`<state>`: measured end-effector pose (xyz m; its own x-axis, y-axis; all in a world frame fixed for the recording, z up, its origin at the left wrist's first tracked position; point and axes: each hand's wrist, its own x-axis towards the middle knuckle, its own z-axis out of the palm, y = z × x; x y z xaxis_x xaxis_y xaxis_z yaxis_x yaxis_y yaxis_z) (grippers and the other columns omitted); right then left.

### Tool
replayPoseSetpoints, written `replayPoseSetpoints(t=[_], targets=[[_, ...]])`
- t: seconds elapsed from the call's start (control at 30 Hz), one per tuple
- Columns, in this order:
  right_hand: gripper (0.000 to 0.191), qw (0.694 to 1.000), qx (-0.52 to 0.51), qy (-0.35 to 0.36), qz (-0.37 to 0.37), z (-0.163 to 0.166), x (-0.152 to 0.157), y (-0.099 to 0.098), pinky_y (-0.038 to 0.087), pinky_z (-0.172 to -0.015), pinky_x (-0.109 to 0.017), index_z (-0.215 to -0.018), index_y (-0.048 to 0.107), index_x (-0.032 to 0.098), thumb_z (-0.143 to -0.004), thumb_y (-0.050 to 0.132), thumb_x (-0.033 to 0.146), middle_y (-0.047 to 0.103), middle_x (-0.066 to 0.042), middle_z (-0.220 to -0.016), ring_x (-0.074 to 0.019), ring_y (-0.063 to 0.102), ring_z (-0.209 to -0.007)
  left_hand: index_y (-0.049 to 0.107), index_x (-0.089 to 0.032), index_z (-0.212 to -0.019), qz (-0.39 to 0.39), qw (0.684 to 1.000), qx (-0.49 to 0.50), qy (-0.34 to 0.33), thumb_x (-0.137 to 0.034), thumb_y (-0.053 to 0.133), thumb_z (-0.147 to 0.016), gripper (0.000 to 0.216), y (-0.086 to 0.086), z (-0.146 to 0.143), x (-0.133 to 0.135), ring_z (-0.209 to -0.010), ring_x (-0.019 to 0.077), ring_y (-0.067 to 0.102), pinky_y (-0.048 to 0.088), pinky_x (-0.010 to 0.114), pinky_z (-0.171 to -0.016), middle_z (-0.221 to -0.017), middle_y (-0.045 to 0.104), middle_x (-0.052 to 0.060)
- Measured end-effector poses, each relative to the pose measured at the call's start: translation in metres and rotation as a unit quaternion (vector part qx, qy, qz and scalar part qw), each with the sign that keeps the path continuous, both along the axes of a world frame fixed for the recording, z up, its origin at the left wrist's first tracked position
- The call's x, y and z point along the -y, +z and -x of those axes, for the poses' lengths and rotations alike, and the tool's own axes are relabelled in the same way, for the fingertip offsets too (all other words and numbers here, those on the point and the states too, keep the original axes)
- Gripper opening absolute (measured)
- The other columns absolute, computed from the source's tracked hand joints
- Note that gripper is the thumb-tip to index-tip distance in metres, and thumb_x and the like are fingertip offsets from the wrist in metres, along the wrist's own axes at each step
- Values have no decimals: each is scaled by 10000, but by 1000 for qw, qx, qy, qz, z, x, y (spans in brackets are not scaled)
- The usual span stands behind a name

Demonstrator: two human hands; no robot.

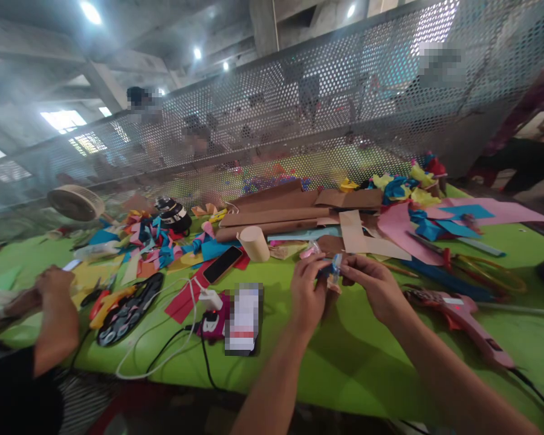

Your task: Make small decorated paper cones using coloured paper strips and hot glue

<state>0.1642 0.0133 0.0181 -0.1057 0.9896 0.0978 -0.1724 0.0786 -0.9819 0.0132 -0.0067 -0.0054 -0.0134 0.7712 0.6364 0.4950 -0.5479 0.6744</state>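
My left hand [307,289] and my right hand [372,283] meet over the green tabletop [344,356]. Between their fingertips is a small blue and clear, shiny piece [336,264], too blurred to name its kind. The fingers of both hands are closed around it, the right ones in a pinch. Just behind my left hand lies a pinkish clear-wrapped bit [310,249]. A cream paper roll [254,243] stands upright farther left. To the right of my hands rests a pink glue gun [474,323] with a black cord.
Left of my forearms are a lit phone [243,319], a purple power strip [215,323] with cables, and a dark phone [223,264]. Brown cardboard [276,217] and coloured paper lie behind. A co-worker's hands [54,284] are at far left; a perforated metal screen [272,127] stands behind.
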Motion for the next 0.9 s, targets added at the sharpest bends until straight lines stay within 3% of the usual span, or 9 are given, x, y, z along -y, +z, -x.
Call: replayPoseSetpoints(t=[0.2,0.33,0.53,0.7,0.8,0.9], targets=[[388,999,27,-8,-23,-2,-3,-3,455,-583,-292,-699,707,221,-686,813,593,644,-20,-667,-170,549,-627,701,-266,-1185,19,997,-70,21,-81,570,-918,350,10,1,7,-1273,276,575,479,489,-1113,-1294,654,89],[346,996,63,-33,-55,-1,-3,-8,450,-604,-295,-729,717,210,-730,786,549,661,-24,-683,-180,563,-656,693,-248,-1221,63,996,-65,7,-209,587,-944,298,18,2,11,-1210,287,587,500,464,-1062,-1180,649,100],[272,989,115,-22,-89,3,3,-10,430,-620,-296,-737,689,217,-791,729,481,640,-12,-682,-179,551,-659,693,-207,-984,94,995,36,12,-199,593,-925,116,9,1,4,-972,233,651,538,364,-855,-1015,676,82],[287,991,104,5,-83,1,5,-6,405,-588,-282,-703,641,226,-802,704,488,595,3,-648,-169,518,-637,649,-214,-852,109,990,87,35,-176,575,-909,101,8,4,2,-944,220,646,521,366,-883,-927,674,53],[308,997,51,29,-51,-1,3,-4,446,-607,-292,-701,642,224,-791,722,508,624,-7,-657,-178,549,-645,652,-217,-860,102,989,105,5,-211,608,-903,63,14,6,3,-1076,244,636,510,403,-960,-1044,697,74],[329,999,0,37,-20,-2,1,-3,468,-621,-302,-685,646,222,-765,757,521,637,-15,-643,-179,565,-631,671,-229,-1002,138,976,145,-89,-276,629,-924,100,19,7,5,-1214,263,611,484,439,-1045,-1273,685,95]])
